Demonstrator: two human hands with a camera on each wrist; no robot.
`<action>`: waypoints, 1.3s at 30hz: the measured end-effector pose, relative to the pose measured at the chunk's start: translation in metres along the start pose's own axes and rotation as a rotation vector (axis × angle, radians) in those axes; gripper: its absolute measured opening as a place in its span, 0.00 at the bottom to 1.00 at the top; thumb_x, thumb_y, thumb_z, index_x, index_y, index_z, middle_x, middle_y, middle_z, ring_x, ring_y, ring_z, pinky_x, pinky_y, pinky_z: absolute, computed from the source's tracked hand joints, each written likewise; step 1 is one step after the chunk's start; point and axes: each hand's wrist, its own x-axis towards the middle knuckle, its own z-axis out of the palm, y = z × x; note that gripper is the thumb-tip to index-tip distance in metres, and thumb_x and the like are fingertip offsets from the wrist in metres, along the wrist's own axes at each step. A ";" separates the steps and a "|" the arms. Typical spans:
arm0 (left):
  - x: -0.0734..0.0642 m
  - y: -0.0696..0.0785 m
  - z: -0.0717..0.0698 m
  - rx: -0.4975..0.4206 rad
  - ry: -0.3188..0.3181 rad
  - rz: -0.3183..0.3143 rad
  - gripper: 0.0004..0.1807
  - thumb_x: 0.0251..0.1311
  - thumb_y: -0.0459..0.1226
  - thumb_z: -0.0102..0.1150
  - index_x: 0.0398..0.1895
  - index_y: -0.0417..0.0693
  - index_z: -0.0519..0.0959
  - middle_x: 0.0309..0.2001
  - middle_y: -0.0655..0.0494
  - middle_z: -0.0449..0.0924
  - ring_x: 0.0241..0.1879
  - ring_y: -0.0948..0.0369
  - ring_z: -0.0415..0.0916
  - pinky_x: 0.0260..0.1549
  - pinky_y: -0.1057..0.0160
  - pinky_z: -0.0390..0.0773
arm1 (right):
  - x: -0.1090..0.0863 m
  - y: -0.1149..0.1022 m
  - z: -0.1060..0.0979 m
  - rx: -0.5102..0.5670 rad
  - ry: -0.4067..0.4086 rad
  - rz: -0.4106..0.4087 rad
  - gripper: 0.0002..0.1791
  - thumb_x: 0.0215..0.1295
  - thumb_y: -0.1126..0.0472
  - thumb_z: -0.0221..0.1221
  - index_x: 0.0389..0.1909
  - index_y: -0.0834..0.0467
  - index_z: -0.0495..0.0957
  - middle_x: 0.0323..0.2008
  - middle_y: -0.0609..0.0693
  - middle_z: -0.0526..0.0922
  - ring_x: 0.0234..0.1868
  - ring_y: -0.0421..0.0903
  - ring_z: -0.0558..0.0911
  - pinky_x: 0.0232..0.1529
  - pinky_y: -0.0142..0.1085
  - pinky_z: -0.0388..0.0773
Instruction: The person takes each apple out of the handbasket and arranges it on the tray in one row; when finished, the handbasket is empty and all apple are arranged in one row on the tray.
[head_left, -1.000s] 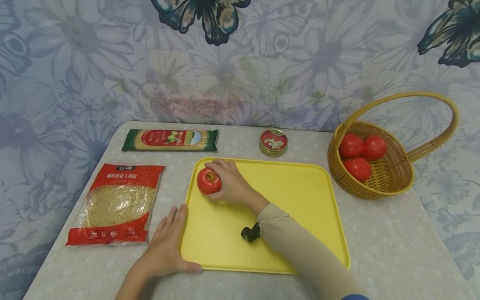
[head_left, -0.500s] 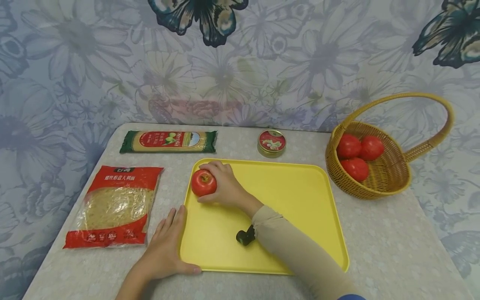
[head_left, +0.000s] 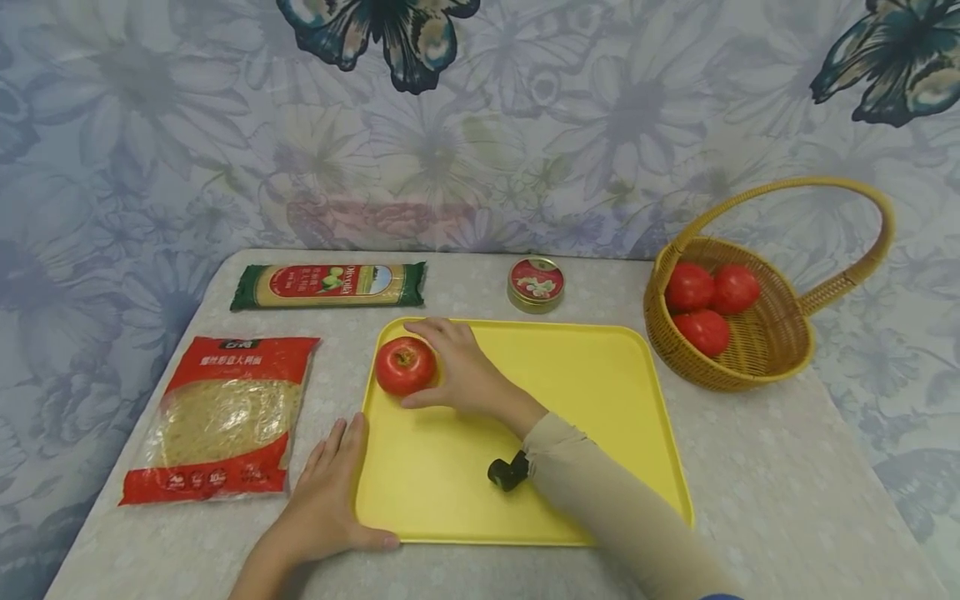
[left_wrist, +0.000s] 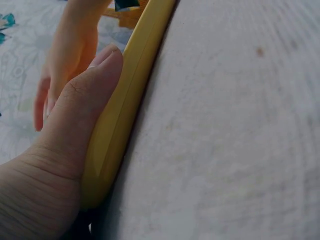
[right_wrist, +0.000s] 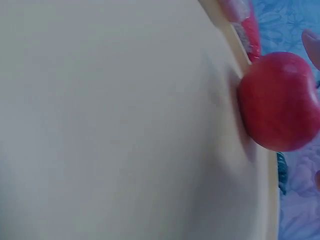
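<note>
A red tomato [head_left: 406, 366] sits in the far left corner of a yellow tray [head_left: 585, 400]. Beside its right side is my right hand [head_left: 468, 371], thumb and fingers spread, with a gap to the fruit. In the right wrist view the tomato [right_wrist: 280, 101] stands on the tray near the rim, fingertips apart from it. My left hand [head_left: 326, 492] rests along the tray's near left corner, fingers straight on the left edge and thumb at the front edge. The left wrist view shows this thumb [left_wrist: 85, 100] against the tray's side [left_wrist: 125, 105].
A wicker basket [head_left: 761, 342] with several red tomatoes [head_left: 702, 332] stands at right. Behind the tray are a spaghetti packet [head_left: 330, 285] and a round tin [head_left: 536, 284]. A red pasta bag [head_left: 225, 417] lies left. A black wrist camera [head_left: 508, 472] hangs over the tray.
My right hand moved the tomato slightly left toward the tray corner, then loosened its grip and drew a little to the right. My left hand has stayed on the tray edge.
</note>
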 end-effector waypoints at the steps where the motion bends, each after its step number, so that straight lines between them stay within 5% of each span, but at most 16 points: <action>1: 0.000 0.000 0.000 0.002 0.000 0.000 0.87 0.18 0.76 0.72 0.81 0.50 0.34 0.80 0.41 0.39 0.79 0.39 0.34 0.75 0.41 0.38 | -0.003 0.001 -0.004 -0.003 0.002 -0.013 0.55 0.45 0.36 0.74 0.75 0.37 0.57 0.73 0.43 0.60 0.73 0.48 0.57 0.70 0.52 0.66; 11: 0.003 -0.002 0.002 0.005 -0.001 0.008 0.88 0.18 0.77 0.70 0.81 0.49 0.32 0.80 0.40 0.37 0.79 0.38 0.33 0.75 0.43 0.34 | -0.051 0.016 -0.070 0.012 0.145 -0.050 0.41 0.59 0.41 0.67 0.72 0.42 0.63 0.71 0.43 0.63 0.73 0.47 0.58 0.69 0.57 0.62; 17: 0.001 -0.003 0.003 0.007 0.004 0.017 0.88 0.19 0.77 0.70 0.81 0.50 0.32 0.80 0.40 0.37 0.79 0.38 0.32 0.76 0.55 0.25 | -0.080 0.033 -0.111 -0.023 0.260 -0.036 0.40 0.60 0.46 0.68 0.72 0.45 0.64 0.72 0.48 0.64 0.73 0.52 0.59 0.67 0.59 0.63; 21: 0.001 -0.002 0.002 0.008 0.010 0.023 0.87 0.20 0.77 0.70 0.81 0.49 0.33 0.80 0.39 0.37 0.79 0.38 0.33 0.76 0.51 0.28 | -0.097 0.046 -0.135 -0.064 0.330 -0.014 0.40 0.59 0.50 0.70 0.71 0.47 0.65 0.71 0.52 0.65 0.72 0.54 0.61 0.68 0.60 0.62; 31: 0.001 0.000 0.001 0.001 0.009 0.016 0.88 0.19 0.77 0.71 0.81 0.49 0.32 0.80 0.39 0.37 0.79 0.38 0.33 0.76 0.48 0.30 | -0.136 0.102 -0.189 -0.171 0.453 0.115 0.39 0.58 0.56 0.71 0.70 0.55 0.67 0.69 0.58 0.68 0.70 0.61 0.62 0.65 0.63 0.58; 39: 0.001 -0.001 0.003 -0.005 0.015 0.021 0.88 0.18 0.76 0.71 0.81 0.49 0.33 0.80 0.39 0.38 0.79 0.38 0.32 0.76 0.51 0.27 | -0.167 0.144 -0.220 -0.179 0.499 0.313 0.41 0.60 0.51 0.69 0.72 0.57 0.64 0.70 0.64 0.64 0.71 0.68 0.58 0.64 0.70 0.55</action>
